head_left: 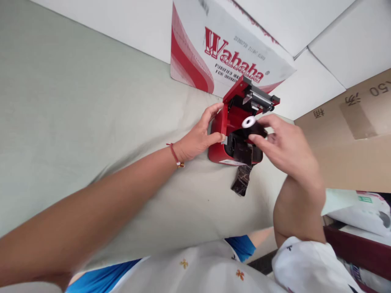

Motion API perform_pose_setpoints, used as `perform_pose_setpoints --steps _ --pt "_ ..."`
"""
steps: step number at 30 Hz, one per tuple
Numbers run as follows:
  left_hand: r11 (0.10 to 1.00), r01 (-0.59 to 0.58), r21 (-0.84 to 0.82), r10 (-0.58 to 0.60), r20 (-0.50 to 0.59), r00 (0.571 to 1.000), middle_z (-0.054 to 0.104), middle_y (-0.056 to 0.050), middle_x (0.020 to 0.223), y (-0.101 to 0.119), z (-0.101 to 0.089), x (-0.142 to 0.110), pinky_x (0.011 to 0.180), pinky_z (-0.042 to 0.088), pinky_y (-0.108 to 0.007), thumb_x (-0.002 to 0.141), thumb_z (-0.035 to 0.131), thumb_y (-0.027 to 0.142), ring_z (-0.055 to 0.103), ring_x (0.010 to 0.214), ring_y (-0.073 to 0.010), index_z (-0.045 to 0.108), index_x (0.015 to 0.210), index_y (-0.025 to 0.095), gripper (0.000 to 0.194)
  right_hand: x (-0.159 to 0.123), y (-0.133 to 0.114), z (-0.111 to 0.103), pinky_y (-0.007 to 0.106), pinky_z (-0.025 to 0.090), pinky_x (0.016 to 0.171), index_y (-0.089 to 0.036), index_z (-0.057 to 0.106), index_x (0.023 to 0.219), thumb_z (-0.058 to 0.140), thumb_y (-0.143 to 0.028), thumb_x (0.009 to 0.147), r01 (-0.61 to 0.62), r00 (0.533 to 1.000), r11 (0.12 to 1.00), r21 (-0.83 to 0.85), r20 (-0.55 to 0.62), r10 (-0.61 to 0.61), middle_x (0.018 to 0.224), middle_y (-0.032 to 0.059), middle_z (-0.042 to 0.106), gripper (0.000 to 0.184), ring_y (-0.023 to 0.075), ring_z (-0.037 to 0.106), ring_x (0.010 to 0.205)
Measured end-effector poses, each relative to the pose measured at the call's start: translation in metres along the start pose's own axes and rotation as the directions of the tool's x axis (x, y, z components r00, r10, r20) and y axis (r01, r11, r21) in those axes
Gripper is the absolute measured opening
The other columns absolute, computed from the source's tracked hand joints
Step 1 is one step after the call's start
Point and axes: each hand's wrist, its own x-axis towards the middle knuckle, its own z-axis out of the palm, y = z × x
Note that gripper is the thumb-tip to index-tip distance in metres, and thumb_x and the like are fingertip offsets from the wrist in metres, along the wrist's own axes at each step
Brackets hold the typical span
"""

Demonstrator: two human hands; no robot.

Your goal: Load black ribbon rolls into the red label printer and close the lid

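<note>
A small red machine (pixel 216 152), which looks like a label printer, stands on the pale cloth with its lid (pixel 235 89) raised. My left hand (pixel 203 136) grips its left side, thumb at the front edge and fingers behind. Between the thumb and fingers of my right hand (pixel 284 142) is a dark roll (pixel 256 128) with a white core, held over the machine's open inside. Below it, dark film (pixel 242 152) lies across the front part of the machine. A crumpled dark strip (pixel 242 180) hangs from the front onto the cloth.
Behind the machine stands a white and red water carton (pixel 195 44). A brown cardboard box (pixel 345 150) is at the right. Pale cloth (pixel 76 101) spreads to the left. Lower right, a white bag (pixel 363 213) lies by a dark red shelf edge (pixel 351 244).
</note>
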Motion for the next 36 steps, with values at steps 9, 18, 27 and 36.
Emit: perform_pose_setpoints --steps 9,18,27,36 --pt "0.992 -0.010 -0.127 0.007 -0.020 1.000 0.049 -0.003 0.184 0.000 0.001 0.005 0.154 0.022 -0.060 0.091 0.088 0.036 0.030 0.183 -0.0371 0.047 0.167 0.037 0.087 -0.115 0.104 0.012 0.031 0.044 0.060 -0.024 0.081 0.120 0.079 -0.072 0.095 -0.435 0.864 0.808 0.398 -0.068 0.498 0.084 0.0012 0.070 0.055 0.0163 0.055 0.066" --pt "0.991 0.066 -0.119 -0.067 -0.003 0.998 0.052 -0.013 0.176 0.032 0.005 0.007 0.144 0.035 -0.053 0.085 0.071 0.023 0.041 0.174 -0.0307 0.040 0.165 0.024 0.086 -0.128 0.126 0.054 0.035 0.054 0.068 -0.020 0.082 0.132 0.075 -0.070 0.096 -0.499 0.835 0.831 0.246 -0.120 0.537 0.107 0.0110 0.082 0.062 0.0202 0.065 0.075" --pt "0.993 0.048 -0.105 -0.047 0.008 0.999 0.051 -0.013 0.164 0.036 0.006 0.007 0.146 0.028 -0.049 0.082 0.066 0.022 0.040 0.170 -0.0245 0.037 0.164 0.018 0.087 -0.082 0.091 0.070 0.032 0.057 0.077 -0.025 0.084 0.110 0.078 -0.053 0.099 -0.192 0.972 0.948 0.256 -0.085 0.220 0.114 0.0073 0.080 0.031 0.0184 0.068 0.089" --pt "0.987 0.078 -0.143 -0.080 -0.007 0.997 0.047 -0.015 0.168 0.043 0.011 0.006 0.146 0.030 -0.050 0.075 0.064 0.020 0.039 0.171 -0.0265 0.036 0.163 0.017 0.093 -0.085 0.081 0.076 0.035 0.058 0.078 -0.021 0.082 0.098 0.078 -0.047 0.098 -0.235 0.972 0.955 0.180 0.032 0.233 0.096 0.0051 0.073 0.026 0.0191 0.062 0.080"
